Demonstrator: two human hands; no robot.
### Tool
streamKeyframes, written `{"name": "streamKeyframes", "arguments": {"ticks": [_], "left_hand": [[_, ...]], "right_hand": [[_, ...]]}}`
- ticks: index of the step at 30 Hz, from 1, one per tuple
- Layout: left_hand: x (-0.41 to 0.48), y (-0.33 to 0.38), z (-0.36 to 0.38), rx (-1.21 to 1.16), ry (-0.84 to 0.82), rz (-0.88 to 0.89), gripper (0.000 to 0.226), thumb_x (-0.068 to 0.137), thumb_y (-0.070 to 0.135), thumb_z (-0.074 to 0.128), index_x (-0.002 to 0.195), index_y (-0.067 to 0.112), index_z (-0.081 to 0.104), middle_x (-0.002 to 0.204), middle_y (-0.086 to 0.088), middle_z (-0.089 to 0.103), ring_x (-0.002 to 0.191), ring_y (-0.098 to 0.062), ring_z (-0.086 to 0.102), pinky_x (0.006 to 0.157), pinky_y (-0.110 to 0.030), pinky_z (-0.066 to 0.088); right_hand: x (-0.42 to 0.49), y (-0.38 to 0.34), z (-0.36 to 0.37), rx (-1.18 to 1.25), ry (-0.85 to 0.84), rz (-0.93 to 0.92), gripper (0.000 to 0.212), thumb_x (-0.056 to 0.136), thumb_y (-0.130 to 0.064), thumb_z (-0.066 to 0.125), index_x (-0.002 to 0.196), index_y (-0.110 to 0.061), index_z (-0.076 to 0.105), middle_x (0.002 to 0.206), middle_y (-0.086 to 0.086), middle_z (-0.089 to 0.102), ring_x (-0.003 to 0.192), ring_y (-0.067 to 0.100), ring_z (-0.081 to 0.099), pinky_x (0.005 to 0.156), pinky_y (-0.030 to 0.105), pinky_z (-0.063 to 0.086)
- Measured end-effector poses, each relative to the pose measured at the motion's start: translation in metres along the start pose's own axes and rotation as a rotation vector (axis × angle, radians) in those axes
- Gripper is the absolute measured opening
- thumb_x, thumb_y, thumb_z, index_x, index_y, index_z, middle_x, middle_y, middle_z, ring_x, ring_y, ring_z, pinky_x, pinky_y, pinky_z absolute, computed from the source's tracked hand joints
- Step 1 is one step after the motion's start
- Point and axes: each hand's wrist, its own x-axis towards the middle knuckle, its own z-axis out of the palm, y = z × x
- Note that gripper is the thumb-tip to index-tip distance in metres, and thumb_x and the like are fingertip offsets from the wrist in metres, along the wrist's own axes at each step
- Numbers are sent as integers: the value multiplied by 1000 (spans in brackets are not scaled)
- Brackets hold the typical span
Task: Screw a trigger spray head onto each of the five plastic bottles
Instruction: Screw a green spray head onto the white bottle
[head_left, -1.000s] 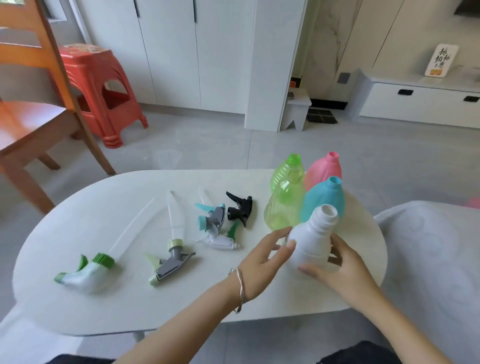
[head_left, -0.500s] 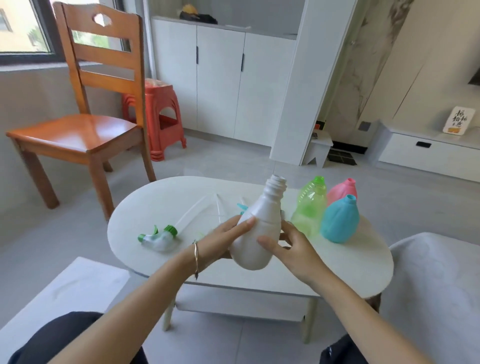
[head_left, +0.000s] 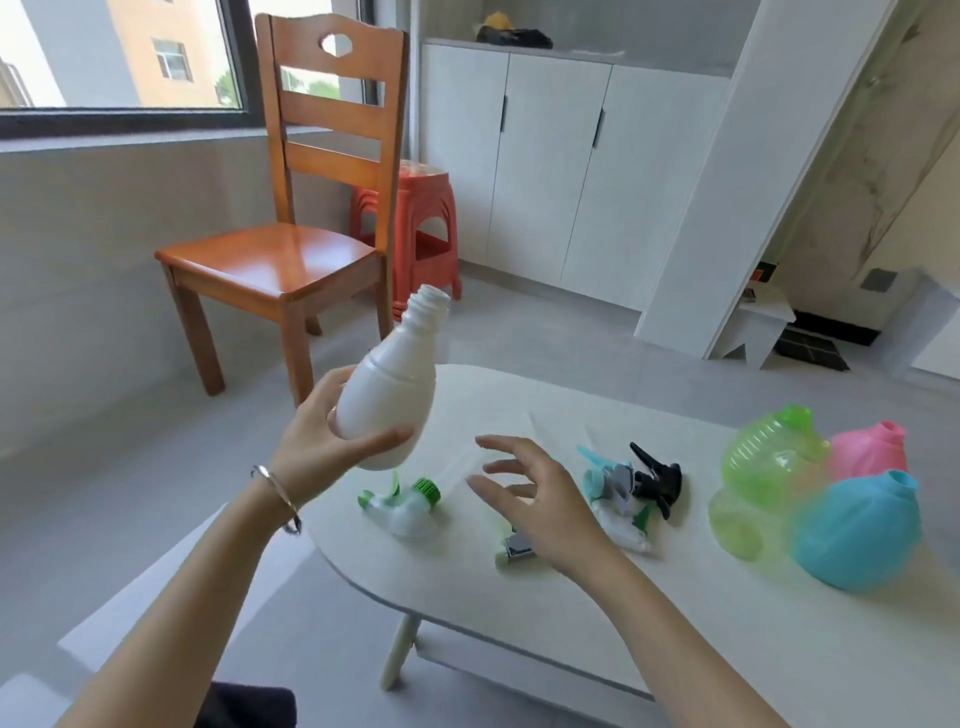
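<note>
While the wooden chair (head_left: 291, 218) and the red stool (head_left: 410, 228) stand on the floor beyond the far left end of the white table (head_left: 519, 613), the left hand (head_left: 322, 447) holds the white bottle (head_left: 392, 395) in the air above the table's left end. Its thumb and fingers wrap the bottle's lower body, the bottle tilts with its bare threaded neck up and to the right, and a bracelet (head_left: 280, 499) rings the wrist. Below the bottle, near the left edge, lies a white spray head with a green collar (head_left: 405, 506).

Next along, the right hand (head_left: 530, 499) hovers over the tabletop with fingers spread wide and nothing in them. It covers most of a grey spray head (head_left: 517, 545), of which only the front end shows. Just past the hand, a cluster of spray heads (head_left: 623, 493) lies in a heap, a black one (head_left: 657, 478) on its far side; how many are in it is hard to tell, perhaps three.

At the right end stand the green bottle (head_left: 763, 462), the pink bottle (head_left: 867, 449) behind it and the blue bottle (head_left: 857, 530) in front, all blurred and uncapped, pressed close together.
</note>
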Motion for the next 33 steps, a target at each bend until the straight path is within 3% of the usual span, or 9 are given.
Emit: {"name": "streamKeyframes", "arguments": {"ticks": [4, 8, 11, 15, 20, 25, 29, 33], "left_hand": [[7, -36, -24, -3, 130, -85, 87, 39, 57, 76, 119, 33, 50, 111, 4, 60, 98, -13, 60, 67, -22, 48], [11, -56, -33, 26, 109, -107, 78, 39, 56, 78, 110, 43, 51, 110, 7, 60, 98, -12, 60, 72, -27, 52], [13, -65, -33, 43, 116, -118, 83, 39, 56, 78, 115, 38, 51, 110, 8, 60, 98, -11, 60, 72, -26, 51], [11, -72, -32, 38, 115, -114, 84, 39, 54, 78, 116, 34, 52, 109, 8, 61, 94, -6, 61, 66, -18, 49], [9, -71, -33, 22, 171, -94, 85, 39, 55, 78, 116, 35, 51, 108, 10, 61, 95, -7, 61, 68, -20, 50], [6, -66, -36, -41, 249, -62, 87, 41, 55, 79, 121, 35, 50, 110, 11, 60, 97, -6, 61, 73, -25, 52], [1, -67, -28, -20, 196, -73, 86, 40, 55, 79, 119, 35, 50, 110, 8, 62, 96, -9, 62, 67, -20, 53], [-1, -68, -11, 78, 122, -38, 84, 41, 56, 78, 117, 36, 50, 106, 12, 60, 92, -8, 62, 62, -21, 55]], "right_hand": [[25, 22, 32, -199, -123, -62, 36, 82, -37, 68, 117, -33, 59, 123, -20, 50, 110, -4, 50, 91, 14, 40], [40, 36, 52, -504, -194, -137, 52, 78, -44, 68, 127, -30, 55, 134, -15, 44, 125, 2, 36, 101, 19, 28], [49, 40, 63, -679, -269, -200, 55, 79, -46, 66, 130, -32, 50, 141, -16, 43, 132, 8, 29, 103, 26, 20], [59, 46, 67, -776, -300, -265, 52, 83, -42, 62, 132, -31, 48, 137, -13, 49, 129, 10, 34, 100, 24, 17], [63, 53, 63, -713, -312, -340, 48, 81, -39, 65, 127, -30, 53, 130, -14, 54, 123, 8, 39, 100, 21, 18], [68, 39, 44, -320, -64, -310, 43, 77, -37, 71, 118, -32, 58, 119, -22, 57, 112, 1, 49, 99, 19, 30], [74, 16, 4, 352, 144, -144, 35, 79, -27, 69, 112, -31, 58, 117, -14, 64, 110, 2, 58, 97, 20, 40], [77, 13, -33, 886, 257, -60, 40, 90, -30, 51, 128, -19, 51, 125, -5, 62, 122, 12, 55, 105, 29, 39]]}}
